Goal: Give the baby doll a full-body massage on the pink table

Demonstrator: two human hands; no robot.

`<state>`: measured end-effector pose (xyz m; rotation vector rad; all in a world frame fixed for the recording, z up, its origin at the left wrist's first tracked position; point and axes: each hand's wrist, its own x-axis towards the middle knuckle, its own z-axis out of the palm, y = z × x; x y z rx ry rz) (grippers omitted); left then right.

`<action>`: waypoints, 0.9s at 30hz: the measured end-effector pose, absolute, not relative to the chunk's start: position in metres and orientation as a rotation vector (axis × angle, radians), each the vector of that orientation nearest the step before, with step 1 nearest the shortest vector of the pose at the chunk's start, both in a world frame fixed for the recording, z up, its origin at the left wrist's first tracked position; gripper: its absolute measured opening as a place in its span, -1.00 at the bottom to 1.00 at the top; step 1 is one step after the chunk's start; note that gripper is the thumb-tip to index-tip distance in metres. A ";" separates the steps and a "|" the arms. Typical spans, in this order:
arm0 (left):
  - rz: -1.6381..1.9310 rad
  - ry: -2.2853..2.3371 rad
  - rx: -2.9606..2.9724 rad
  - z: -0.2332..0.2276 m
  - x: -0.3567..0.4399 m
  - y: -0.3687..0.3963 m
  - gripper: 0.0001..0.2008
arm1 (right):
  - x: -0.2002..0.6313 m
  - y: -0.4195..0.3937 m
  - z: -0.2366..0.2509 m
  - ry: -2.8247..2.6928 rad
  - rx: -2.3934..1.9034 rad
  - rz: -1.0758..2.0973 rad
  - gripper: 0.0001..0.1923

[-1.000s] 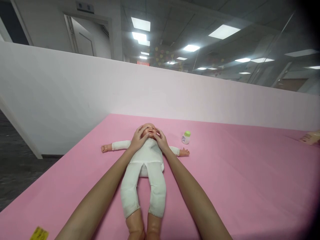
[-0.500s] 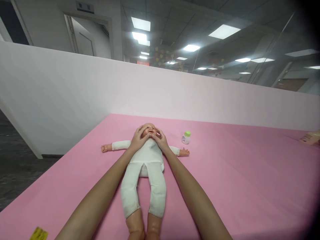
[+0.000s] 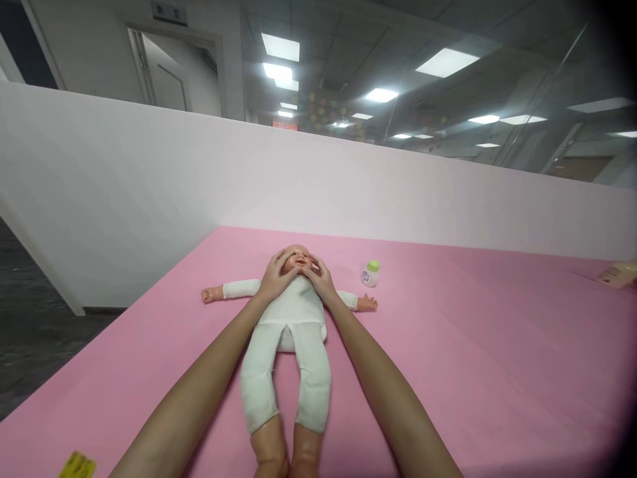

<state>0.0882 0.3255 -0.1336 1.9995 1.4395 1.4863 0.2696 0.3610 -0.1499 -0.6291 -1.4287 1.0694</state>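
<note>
A baby doll (image 3: 290, 309) with a white cloth body lies on its back, arms stretched out to both sides and its head at the far end. My left hand (image 3: 276, 275) cups one side of the doll's head, its thumb along the cheek near the chin. On the other cheek, my right hand (image 3: 321, 275) holds the head in the same way, fingers curled up the side. Parts of the head under my palms and fingers are hidden. To the right of the head stands a small clear jar (image 3: 370, 274) with a green lid, apart from my right hand.
Pink cloth (image 3: 448, 345) covers the table under the doll. A white low wall (image 3: 348, 182) runs along the back and left side. At the far right edge lies a beige packet (image 3: 617, 273). A yellow label (image 3: 77, 466) sits at the near left.
</note>
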 end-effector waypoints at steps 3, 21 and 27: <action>1.492 1.439 2.005 -0.133 0.089 0.324 -0.41 | 0.270 0.362 -0.150 -1.432 -0.606 1.059 -0.40; 1.495 1.447 2.021 -0.135 0.088 0.327 -0.40 | 0.269 0.362 -0.151 -1.428 -0.630 1.072 -0.35; 1.503 1.420 2.041 -0.134 0.088 0.326 -0.45 | 0.270 0.364 -0.149 -1.435 -0.610 1.041 -0.42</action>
